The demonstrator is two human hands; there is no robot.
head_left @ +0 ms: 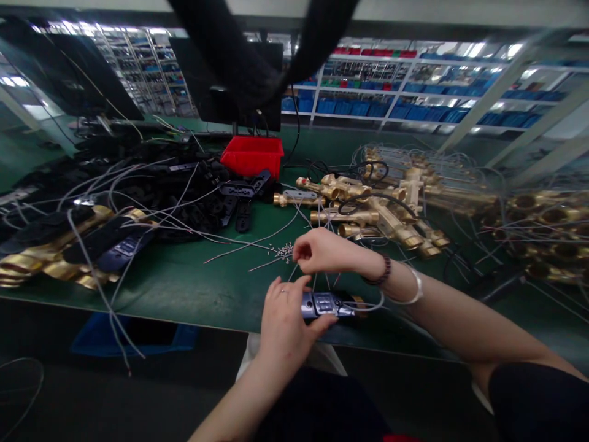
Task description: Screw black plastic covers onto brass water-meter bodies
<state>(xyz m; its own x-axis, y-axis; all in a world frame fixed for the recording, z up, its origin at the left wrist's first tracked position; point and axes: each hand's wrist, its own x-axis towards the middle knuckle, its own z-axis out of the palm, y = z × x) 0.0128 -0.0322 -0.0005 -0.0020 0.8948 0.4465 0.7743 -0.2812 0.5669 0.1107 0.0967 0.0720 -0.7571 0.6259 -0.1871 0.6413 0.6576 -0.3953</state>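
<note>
My left hand [286,320] grips the left end of a dark, glossy housing [324,304] lying at the front of the green bench, its thumb along the near side and its fingers on the far side. A brass end and looped grey wires show at the housing's right. My right hand [319,250] is above and beyond it, thumb and fingers curled together in a pinch; anything between the fingertips is too small or hidden. Just left of those fingertips lies a pile of small screws [284,250]. Thin grey wires run beneath my right hand.
Brass valve bodies [389,218] with wires are heaped at the back right. Black plastic housings [184,196] pile up on the left, near brass pieces with covers [124,248]. A red bin [254,156] stands behind; a blue crate [92,336] sits below the bench edge.
</note>
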